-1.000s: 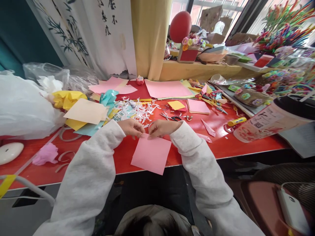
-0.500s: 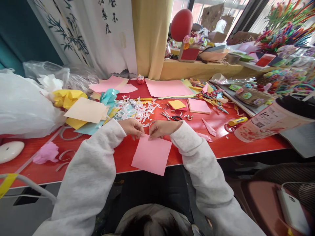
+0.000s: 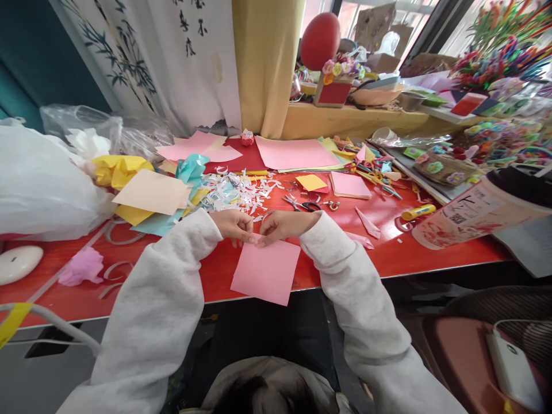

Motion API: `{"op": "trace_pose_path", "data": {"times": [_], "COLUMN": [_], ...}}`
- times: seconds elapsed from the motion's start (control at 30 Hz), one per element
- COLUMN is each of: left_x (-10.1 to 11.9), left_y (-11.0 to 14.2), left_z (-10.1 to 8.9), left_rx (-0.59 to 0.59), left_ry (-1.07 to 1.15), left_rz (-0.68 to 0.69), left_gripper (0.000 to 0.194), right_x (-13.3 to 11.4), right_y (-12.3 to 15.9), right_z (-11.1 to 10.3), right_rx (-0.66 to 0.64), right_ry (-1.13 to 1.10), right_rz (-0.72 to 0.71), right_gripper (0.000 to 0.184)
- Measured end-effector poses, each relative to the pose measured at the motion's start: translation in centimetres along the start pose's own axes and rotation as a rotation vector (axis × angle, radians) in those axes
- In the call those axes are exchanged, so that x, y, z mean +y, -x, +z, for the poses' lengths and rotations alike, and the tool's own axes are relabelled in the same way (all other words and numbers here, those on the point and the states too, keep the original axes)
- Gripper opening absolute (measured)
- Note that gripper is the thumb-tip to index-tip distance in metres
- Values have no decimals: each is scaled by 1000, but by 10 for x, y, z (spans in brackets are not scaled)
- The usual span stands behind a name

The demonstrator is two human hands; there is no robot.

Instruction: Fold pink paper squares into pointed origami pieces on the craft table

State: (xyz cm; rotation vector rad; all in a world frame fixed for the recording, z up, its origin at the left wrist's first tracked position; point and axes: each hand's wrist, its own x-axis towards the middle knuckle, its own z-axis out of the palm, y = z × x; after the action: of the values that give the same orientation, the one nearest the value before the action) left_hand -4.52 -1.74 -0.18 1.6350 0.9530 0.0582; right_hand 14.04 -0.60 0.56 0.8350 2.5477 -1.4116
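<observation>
A square sheet of pink paper (image 3: pixel 266 270) hangs at the front edge of the red table (image 3: pixel 362 264), its lower corners reaching past the edge. My left hand (image 3: pixel 235 226) pinches its upper left corner. Close beside it, my right hand (image 3: pixel 280 226) grips the same top edge with thumb and fingers. The fingertips of both hands nearly meet, and they hide the corner of the sheet. Beyond my hands lie black-handled scissors (image 3: pixel 304 205) and a heap of white paper shreds (image 3: pixel 235 192).
On the right are a pink paper stack (image 3: pixel 350 185), folded pink pieces (image 3: pixel 367 223), a yellow glue stick (image 3: pixel 418 212) and a large cup (image 3: pixel 478 210). Leftward lie a cream sheet (image 3: pixel 150 192), a crumpled pink paper (image 3: pixel 81 267) and a white plastic bag (image 3: pixel 47 178).
My fingers have drawn slightly closer together at the top corner of the pink sheet. The sheet otherwise hangs in nearly the same place.
</observation>
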Motion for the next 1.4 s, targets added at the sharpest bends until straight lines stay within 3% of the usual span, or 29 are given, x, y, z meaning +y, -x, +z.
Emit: {"op": "trace_pose_path", "data": {"times": [0.2, 0.33, 0.5, 0.77, 1.03, 1.17, 1.4], "left_x": [-1, -3, -3, 6, 3, 2, 5], "left_y": [-1, -2, -3, 6, 3, 4, 6], "left_z": [0, 2, 1, -7, -4, -4, -7], "left_rx": [6, 2, -21, 129, 173, 179, 163], "left_ry": [-9, -6, 0, -15, -25, -39, -59], "left_rz": [-29, -22, -29, -14, 22, 10, 13], "left_gripper": [34, 33, 31, 28, 25, 26, 29], "right_x": [1, -5, -7, -8, -3, -2, 0], "right_y": [0, -1, -10, -7, -9, -10, -9], "right_z": [0, 2, 5, 3, 2, 1, -1], "right_rx": [5, 64, 185, 356, 296, 306, 374], "right_ry": [30, -138, -276, -269, -229, -95, -159], "right_rz": [-58, 1, 18, 55, 61, -2, -8], "right_gripper": [39, 38, 18, 10, 25, 22, 20]}}
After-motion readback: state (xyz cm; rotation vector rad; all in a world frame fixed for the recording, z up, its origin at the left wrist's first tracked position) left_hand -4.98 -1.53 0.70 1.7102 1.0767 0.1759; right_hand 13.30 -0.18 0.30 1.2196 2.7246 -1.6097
